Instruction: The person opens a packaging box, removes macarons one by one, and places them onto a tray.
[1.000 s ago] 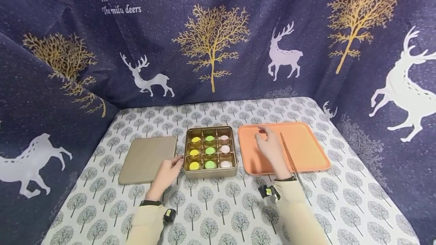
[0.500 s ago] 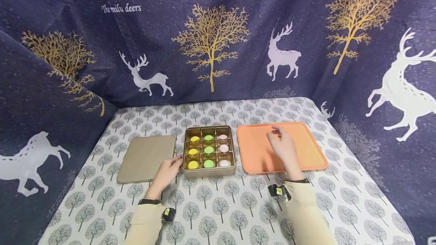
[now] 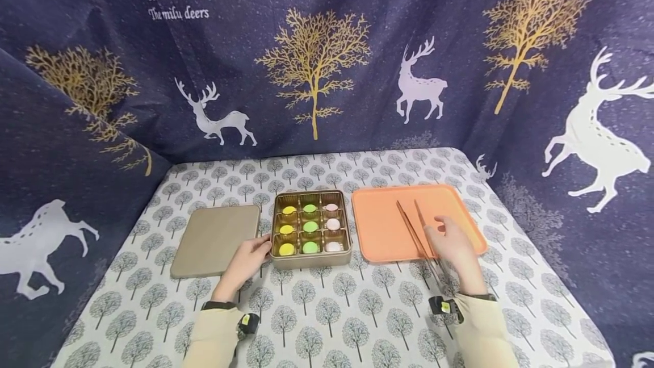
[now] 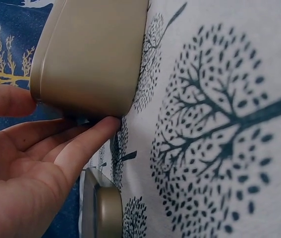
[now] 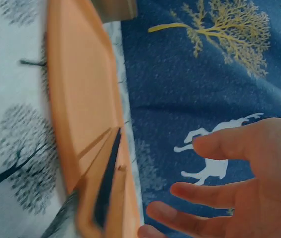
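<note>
A gold square box [image 3: 311,262] sits mid-table, its divided insert holding round yellow pieces [image 3: 286,249], green pieces [image 3: 310,247] and pale pink pieces [image 3: 333,224] in three columns. My left hand [image 3: 247,261] touches the box's left side; in the left wrist view its fairly straight fingers [image 4: 93,144] lie against the box wall and the thumb meets the rim. Long thin metal tongs [image 3: 411,230] lie over the orange tray [image 3: 375,246], their near ends past its front edge. Right beside them is my right hand [image 3: 455,246], its fingers [image 5: 207,194] loosely spread with nothing between them.
Left of the box lies a flat gold lid [image 3: 217,240]. The tray is a short way right of the box on a tree-print cloth [image 3: 327,305]. A dark blue deer-print curtain [image 3: 230,61] hangs behind and at the sides.
My right hand has moved right and toward me over the tray, off a dark small thing at its fingertips. Both arms of the tongs now show. The left hand stays at the box.
</note>
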A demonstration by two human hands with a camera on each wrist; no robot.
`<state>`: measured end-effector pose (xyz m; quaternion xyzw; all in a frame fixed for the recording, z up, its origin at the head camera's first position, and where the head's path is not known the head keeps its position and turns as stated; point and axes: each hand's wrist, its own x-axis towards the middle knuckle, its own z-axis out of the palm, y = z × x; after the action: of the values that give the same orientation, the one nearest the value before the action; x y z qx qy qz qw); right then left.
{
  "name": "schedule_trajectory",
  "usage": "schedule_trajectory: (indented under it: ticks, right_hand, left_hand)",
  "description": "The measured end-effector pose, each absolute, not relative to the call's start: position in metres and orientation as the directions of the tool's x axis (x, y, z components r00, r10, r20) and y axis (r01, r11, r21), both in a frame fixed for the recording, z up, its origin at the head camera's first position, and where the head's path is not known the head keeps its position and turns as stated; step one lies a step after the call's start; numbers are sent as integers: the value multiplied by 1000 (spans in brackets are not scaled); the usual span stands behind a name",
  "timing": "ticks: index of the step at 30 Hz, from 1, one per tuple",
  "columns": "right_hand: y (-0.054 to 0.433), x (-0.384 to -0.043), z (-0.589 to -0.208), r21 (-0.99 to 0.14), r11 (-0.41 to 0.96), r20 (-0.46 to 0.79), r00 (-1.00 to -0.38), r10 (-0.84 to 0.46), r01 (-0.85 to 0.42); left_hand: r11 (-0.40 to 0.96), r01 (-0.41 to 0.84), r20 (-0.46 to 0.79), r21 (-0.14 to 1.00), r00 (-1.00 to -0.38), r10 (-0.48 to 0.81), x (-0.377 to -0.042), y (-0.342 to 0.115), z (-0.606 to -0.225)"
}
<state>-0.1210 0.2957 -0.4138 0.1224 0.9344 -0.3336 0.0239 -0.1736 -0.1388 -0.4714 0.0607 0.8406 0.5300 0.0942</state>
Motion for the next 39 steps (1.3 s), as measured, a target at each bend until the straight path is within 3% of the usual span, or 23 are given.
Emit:
schedule_trajectory:
  ticks: [12, 18, 39]
  right_hand:
    - [289, -101, -423, -473, 836, -169, -960, 223, 277]
    - [283, -105, -430, -468, 835, -206, -955, 215, 289]
    - [278, -103, -438, -436, 848, -194, -952, 237, 300]
  left_hand:
    - [405, -15, -104, 914, -975, 198, -174, -141, -471]
    - [343, -45, -121, 938, -972, 203, -176, -142, -468]
    - [353, -26, -106, 935, -972, 209, -176, -143, -474]
